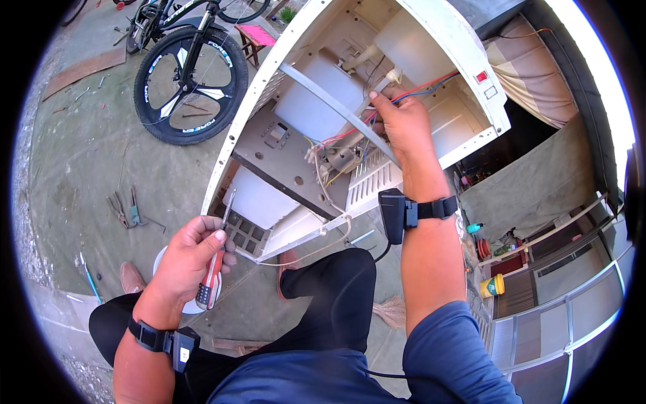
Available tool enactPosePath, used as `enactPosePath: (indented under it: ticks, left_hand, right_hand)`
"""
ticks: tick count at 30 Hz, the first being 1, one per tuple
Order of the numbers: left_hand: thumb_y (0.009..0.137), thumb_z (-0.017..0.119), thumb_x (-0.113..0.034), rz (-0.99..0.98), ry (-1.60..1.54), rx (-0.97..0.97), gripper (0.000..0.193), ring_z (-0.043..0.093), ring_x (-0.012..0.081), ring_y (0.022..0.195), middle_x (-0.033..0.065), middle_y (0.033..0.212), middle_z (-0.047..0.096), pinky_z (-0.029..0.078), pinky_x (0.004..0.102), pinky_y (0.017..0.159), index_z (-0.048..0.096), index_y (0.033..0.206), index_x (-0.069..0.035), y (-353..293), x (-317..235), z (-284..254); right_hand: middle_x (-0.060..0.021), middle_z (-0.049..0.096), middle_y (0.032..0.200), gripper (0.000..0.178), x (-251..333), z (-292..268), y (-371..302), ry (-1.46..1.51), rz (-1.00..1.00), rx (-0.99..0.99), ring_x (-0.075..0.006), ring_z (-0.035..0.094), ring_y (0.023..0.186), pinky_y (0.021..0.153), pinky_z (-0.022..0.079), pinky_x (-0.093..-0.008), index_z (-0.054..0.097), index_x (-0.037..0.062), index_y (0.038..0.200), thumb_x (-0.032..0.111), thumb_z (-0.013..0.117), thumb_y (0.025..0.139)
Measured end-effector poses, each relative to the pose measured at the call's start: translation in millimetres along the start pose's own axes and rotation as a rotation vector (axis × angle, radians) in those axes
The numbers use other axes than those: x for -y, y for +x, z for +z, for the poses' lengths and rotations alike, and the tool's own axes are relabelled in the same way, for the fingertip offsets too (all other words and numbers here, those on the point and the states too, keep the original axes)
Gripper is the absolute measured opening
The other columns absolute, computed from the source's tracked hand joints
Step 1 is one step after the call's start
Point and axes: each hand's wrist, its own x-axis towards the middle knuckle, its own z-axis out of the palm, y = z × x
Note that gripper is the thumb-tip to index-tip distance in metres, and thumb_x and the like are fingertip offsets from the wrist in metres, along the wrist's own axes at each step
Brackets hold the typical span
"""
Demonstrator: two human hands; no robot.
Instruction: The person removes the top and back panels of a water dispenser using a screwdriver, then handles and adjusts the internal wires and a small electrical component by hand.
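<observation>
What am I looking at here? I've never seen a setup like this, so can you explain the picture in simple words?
There's no robot here, just a person working with bare hands. A wide fisheye camera on their head looks down, so straight edges bend near the rim and their own arms come in from below. Each wrist has a black device strapped on.

The left hand holds a screwdriver, tip pointing up. The right hand reaches into an open white metal cabinet, its fingers at some red and blue wires.

On the ground, to the left, lie two plier-like tools. Farther off stands a bicycle.
</observation>
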Motion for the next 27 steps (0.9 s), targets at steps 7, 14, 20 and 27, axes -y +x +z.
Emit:
enactPosePath:
  ticks: [7,14,20,27]
  left_hand:
    - [0.099,0.059,-0.016,-0.001,0.021,-0.003,0.017,0.066,0.0168,0.071,0.0089,0.089,0.065,0.056,0.0293,0.063,0.054,0.111,-0.005,3,1,0]
    - [0.099,0.058,-0.015,0.000,0.018,-0.005,0.016,0.066,0.0166,0.071,0.0088,0.088,0.065,0.056,0.0291,0.063,0.054,0.110,-0.005,5,2,0]
    - [0.099,0.058,-0.015,-0.005,0.032,-0.016,0.016,0.066,0.0166,0.071,0.0091,0.089,0.065,0.056,0.0293,0.063,0.054,0.110,-0.004,6,3,0]
    - [0.099,0.059,-0.016,-0.010,0.039,-0.020,0.018,0.066,0.0167,0.071,0.0095,0.090,0.065,0.056,0.0295,0.063,0.054,0.111,-0.004,7,3,0]
  right_hand:
    - [-0.0037,0.063,0.062,0.023,-4,-1,3,-0.173,-0.063,-0.020,-0.0101,0.053,0.054,0.051,0.040,-0.0294,0.067,0.0008,0.078,0.021,0.068,0.089]
    - [-0.0057,0.066,0.067,0.019,-3,0,5,-0.181,-0.073,-0.013,-0.0120,0.059,0.062,0.059,0.045,-0.0293,0.067,-0.0002,0.082,0.018,0.067,0.089]
    - [-0.0074,0.067,0.071,0.013,-8,6,-2,-0.073,-0.073,0.008,-0.0140,0.061,0.065,0.061,0.047,-0.0299,0.068,-0.0016,0.087,0.012,0.068,0.087]
    - [-0.0063,0.065,0.068,0.012,-14,3,4,-0.119,-0.041,0.023,-0.0131,0.061,0.063,0.058,0.046,-0.0294,0.066,-0.0009,0.082,0.011,0.069,0.085]
